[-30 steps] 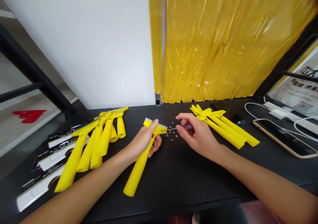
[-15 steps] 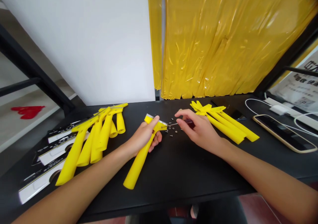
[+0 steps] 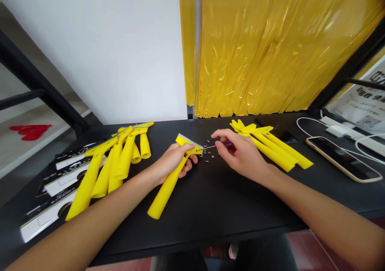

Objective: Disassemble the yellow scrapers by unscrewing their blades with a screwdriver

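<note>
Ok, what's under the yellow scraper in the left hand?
Black tabletop shows beneath the yellow scraper, with small metal fasteners just past its blade end. The left hand covers the scraper's middle, so the table under there cannot be seen.

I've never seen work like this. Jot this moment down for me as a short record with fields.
Left hand: grips a yellow scraper with a metal blade
Right hand: pinches a dark-handled screwdriver, its tip at the scraper's head
Nearby: small screws scattered on a black table
Rest: a pile of yellow scrapers, another pile, a smartphone, yellow plastic sheeting
</note>
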Motion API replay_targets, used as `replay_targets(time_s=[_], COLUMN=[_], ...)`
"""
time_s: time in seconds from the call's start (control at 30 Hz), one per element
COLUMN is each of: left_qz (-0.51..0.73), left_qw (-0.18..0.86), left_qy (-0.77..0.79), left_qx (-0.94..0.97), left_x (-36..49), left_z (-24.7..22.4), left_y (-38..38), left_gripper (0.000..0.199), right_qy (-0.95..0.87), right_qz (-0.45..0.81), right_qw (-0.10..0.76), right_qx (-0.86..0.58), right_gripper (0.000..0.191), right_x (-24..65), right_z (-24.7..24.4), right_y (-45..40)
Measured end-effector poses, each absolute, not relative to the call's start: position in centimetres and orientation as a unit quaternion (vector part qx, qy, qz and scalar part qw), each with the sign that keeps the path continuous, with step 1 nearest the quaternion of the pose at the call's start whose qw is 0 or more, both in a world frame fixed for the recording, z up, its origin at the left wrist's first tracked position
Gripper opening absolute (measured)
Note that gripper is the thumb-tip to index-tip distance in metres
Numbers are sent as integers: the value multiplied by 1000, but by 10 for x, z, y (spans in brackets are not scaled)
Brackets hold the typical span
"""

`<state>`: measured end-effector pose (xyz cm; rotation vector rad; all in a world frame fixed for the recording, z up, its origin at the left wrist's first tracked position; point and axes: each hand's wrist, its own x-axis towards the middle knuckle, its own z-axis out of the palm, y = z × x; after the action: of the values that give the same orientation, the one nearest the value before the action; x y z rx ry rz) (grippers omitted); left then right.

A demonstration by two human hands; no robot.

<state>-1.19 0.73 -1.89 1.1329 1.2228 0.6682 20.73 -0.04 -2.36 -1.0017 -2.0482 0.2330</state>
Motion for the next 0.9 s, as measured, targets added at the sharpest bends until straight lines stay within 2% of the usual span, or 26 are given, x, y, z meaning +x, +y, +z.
replay_targets(time_s=[0.1, 0.2, 0.3, 0.43, 0.9], left_qz=[319, 337, 363, 379, 370], left_qw=[648, 668, 630, 580, 575], left_qy=[488, 447, 457, 430, 413], left_qx=[490, 490, 513, 579, 601], left_x=[-16, -20, -19, -14, -12], left_z=[-16, -9, -5, -11, -19], left_y=[8, 7, 4, 2, 0], left_gripper=[20, 23, 19, 24, 31], right_qy=[-776, -713, -673, -710, -759], right_qz=[92, 132, 188, 206, 167], right_qw=[470, 548, 598, 574, 543], right_qx=[-410, -417, -393, -353, -319], right_gripper=[17, 13, 15, 9, 9], right_x=[210, 213, 214, 210, 205], right_z=[-20, -15, -12, -15, -20], right_y=[0, 0, -2, -7, -10])
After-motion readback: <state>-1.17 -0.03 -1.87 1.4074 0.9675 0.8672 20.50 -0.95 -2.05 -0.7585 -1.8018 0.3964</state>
